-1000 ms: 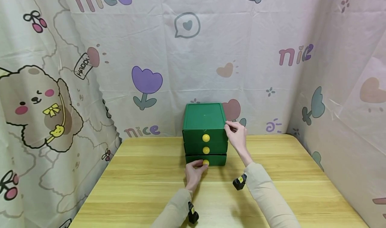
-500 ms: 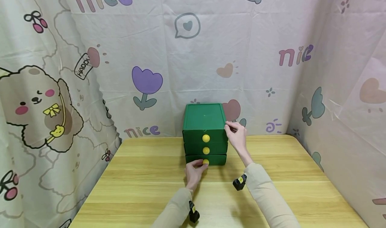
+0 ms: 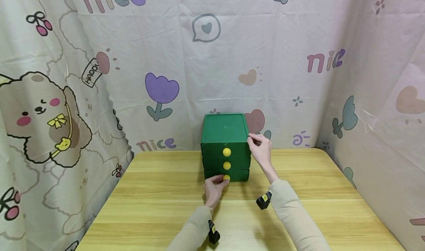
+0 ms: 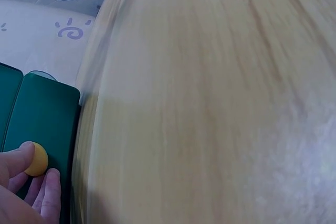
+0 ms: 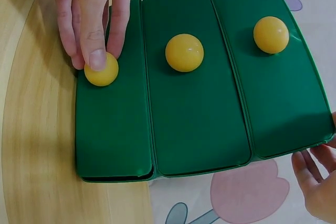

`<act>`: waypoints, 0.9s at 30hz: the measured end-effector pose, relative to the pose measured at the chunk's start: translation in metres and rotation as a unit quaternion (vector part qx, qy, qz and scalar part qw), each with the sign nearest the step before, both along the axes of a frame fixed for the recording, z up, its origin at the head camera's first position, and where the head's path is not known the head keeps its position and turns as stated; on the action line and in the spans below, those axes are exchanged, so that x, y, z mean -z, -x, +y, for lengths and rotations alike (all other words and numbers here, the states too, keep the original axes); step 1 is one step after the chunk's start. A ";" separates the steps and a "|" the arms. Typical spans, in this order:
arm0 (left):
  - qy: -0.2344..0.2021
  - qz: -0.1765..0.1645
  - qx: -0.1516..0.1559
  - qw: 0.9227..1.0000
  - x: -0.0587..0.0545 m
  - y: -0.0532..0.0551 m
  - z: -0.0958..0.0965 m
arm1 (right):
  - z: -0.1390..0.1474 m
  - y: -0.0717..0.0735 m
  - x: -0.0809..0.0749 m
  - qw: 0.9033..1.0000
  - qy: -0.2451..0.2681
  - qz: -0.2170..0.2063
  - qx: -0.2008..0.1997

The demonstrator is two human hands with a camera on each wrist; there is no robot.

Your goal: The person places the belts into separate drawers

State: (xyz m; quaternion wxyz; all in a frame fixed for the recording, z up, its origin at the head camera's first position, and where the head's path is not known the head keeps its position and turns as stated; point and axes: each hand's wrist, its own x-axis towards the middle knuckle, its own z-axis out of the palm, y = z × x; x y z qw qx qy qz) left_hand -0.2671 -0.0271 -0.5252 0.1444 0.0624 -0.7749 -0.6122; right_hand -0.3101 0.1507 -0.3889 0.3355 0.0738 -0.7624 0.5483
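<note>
A green cabinet (image 3: 225, 128) of three stacked drawers stands on the table, each drawer front bearing a round yellow knob. My left hand (image 3: 213, 190) pinches the knob (image 5: 102, 71) of the bottom drawer (image 5: 115, 124). In the right wrist view the thumb lies on top of that knob with fingers behind it. At the cabinet's upper right front corner, my right hand (image 3: 261, 147) holds the edge between thumb and fingers. The middle knob (image 3: 227, 165) and top knob (image 3: 227, 152) are untouched. All three fronts stand nearly flush, with a thin dark gap at the bottom drawer's end.
The wooden table (image 3: 159, 199) spreads to both sides and in front of the cabinet. A printed cloth (image 3: 212, 66) hangs close behind it, with more cloth on the left and right. Small black cameras (image 3: 263, 200) sit at both wrists.
The bottom drawer has slid slightly inward under the left hand, and the dark gap above its front has narrowed. The right hand has stayed at the cabinet's corner.
</note>
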 end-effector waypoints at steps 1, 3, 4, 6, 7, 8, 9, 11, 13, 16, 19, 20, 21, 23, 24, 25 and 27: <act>0.000 0.000 -0.001 1.000 0.000 0.000 0.000 | 0.000 0.000 0.000 1.000 -0.002 0.000 0.001; 0.003 0.001 -0.003 1.000 0.000 0.000 0.000 | 0.000 0.000 0.000 1.000 -0.004 0.001 0.002; 0.002 0.001 -0.003 1.000 0.000 0.001 0.000 | 0.000 0.000 0.000 1.000 -0.004 0.001 0.001; 0.004 -0.001 -0.006 1.000 0.001 0.001 0.001 | -0.001 0.000 0.000 1.000 -0.004 0.002 0.000; 0.005 0.000 -0.007 1.000 0.001 0.001 0.001 | -0.001 0.000 0.000 1.000 -0.003 0.002 -0.001; 0.007 0.002 -0.008 1.000 0.001 0.001 0.001 | -0.001 0.000 0.000 1.000 -0.002 0.001 -0.002; 0.009 0.002 -0.009 1.000 0.001 0.002 0.001 | -0.001 0.000 0.000 1.000 -0.001 0.001 -0.003; 0.011 0.003 -0.010 1.000 0.001 0.002 0.001 | -0.001 0.000 0.000 1.000 0.001 0.000 -0.003; 0.010 0.003 -0.008 1.000 0.000 0.002 0.001 | -0.001 0.000 -0.001 1.000 0.002 0.000 -0.002; 0.005 0.003 -0.004 1.000 0.000 0.001 0.001 | -0.001 0.000 -0.001 1.000 0.002 -0.001 -0.002; 0.002 0.004 0.000 1.000 0.000 0.001 0.000 | -0.001 0.000 0.000 1.000 0.001 -0.002 -0.002; 0.001 0.004 0.001 1.000 0.000 0.001 0.000 | -0.001 0.000 0.000 1.000 0.000 -0.001 -0.001; 0.001 0.005 0.001 1.000 0.000 0.001 0.000 | -0.001 -0.001 0.000 1.000 -0.001 -0.001 -0.002; 0.002 0.007 0.003 1.000 0.000 0.001 -0.001 | -0.001 -0.001 0.000 1.000 0.000 -0.002 -0.003; 0.000 0.007 0.004 1.000 0.000 0.000 -0.001 | -0.001 -0.001 0.000 1.000 0.002 -0.002 -0.003; -0.001 0.006 0.005 1.000 -0.001 0.000 -0.001 | -0.001 -0.001 0.000 1.000 0.002 -0.002 -0.003; -0.002 0.007 0.006 1.000 -0.001 0.000 -0.001 | -0.001 -0.001 -0.001 1.000 0.005 -0.004 -0.005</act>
